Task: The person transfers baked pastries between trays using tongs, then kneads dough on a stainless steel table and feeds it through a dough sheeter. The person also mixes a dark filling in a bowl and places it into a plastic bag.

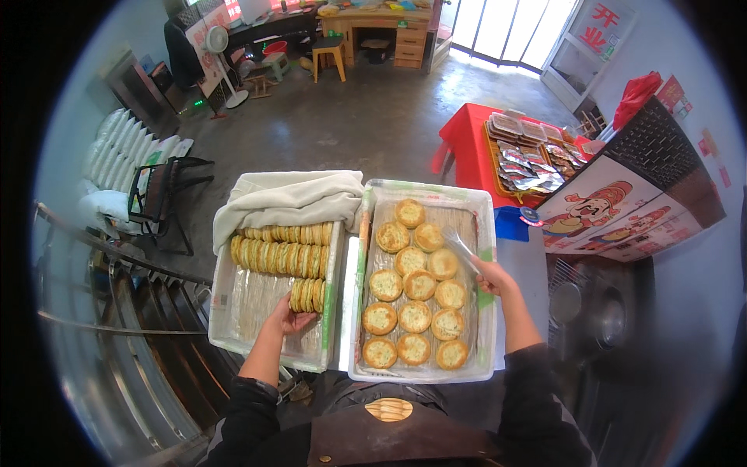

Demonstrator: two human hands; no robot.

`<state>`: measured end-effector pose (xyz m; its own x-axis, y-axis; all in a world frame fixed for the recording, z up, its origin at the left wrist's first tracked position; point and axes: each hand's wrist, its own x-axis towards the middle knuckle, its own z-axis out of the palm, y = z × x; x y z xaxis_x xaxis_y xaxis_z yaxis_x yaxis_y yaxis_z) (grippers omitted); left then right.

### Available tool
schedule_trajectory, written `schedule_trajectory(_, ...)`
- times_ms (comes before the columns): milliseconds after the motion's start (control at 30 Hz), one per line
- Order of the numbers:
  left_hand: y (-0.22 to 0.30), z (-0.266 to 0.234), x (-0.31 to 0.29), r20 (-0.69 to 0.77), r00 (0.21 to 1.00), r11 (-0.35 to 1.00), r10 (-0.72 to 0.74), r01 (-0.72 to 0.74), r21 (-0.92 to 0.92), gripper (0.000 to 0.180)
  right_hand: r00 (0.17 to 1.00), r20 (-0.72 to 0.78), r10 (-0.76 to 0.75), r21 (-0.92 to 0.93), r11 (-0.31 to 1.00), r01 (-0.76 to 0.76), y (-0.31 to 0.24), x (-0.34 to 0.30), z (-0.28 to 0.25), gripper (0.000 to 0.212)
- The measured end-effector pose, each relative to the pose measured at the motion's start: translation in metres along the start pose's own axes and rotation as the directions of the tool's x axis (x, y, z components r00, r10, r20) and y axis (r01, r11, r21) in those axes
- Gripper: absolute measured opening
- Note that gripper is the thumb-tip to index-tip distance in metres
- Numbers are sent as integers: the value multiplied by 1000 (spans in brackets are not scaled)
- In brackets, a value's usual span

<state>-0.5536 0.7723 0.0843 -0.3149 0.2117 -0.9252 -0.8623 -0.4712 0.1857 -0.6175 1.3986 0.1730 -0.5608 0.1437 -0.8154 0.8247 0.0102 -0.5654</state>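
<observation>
In the left foam box (217,327), my left hand (292,316) is closed round the near end of a short row of browned round flatbreads (307,296) standing on edge. Two longer rows of flatbreads (280,258) stand behind it. My right hand (495,277) grips silver metal tongs (462,249) at the right side of the second foam box (488,342). The tongs' tip is over the flatbreads, beside one near the upper right. Several flatbreads (414,317) lie flat there on a lined bottom, golden at the rim and paler in the middle.
A beige cloth (289,201) covers the left box's far end. Beyond, on the right, a red-covered table (464,140) bears a yellow tray (503,184) of packets. Metal racks (148,335) stand at my left, a black chair (167,198) farther off.
</observation>
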Motion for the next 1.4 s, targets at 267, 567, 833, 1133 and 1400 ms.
schedule_trajectory(267, -24, 6, 0, -163, 977, 991, 135, -132, 30, 92, 968, 224, 111, -171, 983, -73, -45, 22, -4, 47)
schedule_trajectory(567, -42, -13, 30, -199, 868, 890, 456, -447, 89, 76, 957, 265, -122, -55, 988, 142, -10, 17, 10, 34)
schedule_trajectory(833, -46, -25, 59, -497, 576, 760, 649, -518, 391, 68, 929, 258, -267, 126, 962, 242, -26, 28, 48, 36)
schedule_trajectory(1133, -56, -39, 57, -526, 576, 776, 626, -393, 493, 81, 974, 127, -189, 131, 976, 172, -5, 19, 49, 42)
schedule_trajectory(1400, -67, -1, 27, -558, 606, 807, 566, -544, 228, 62, 971, 194, -137, 161, 981, 106, 3, 44, 80, 51)
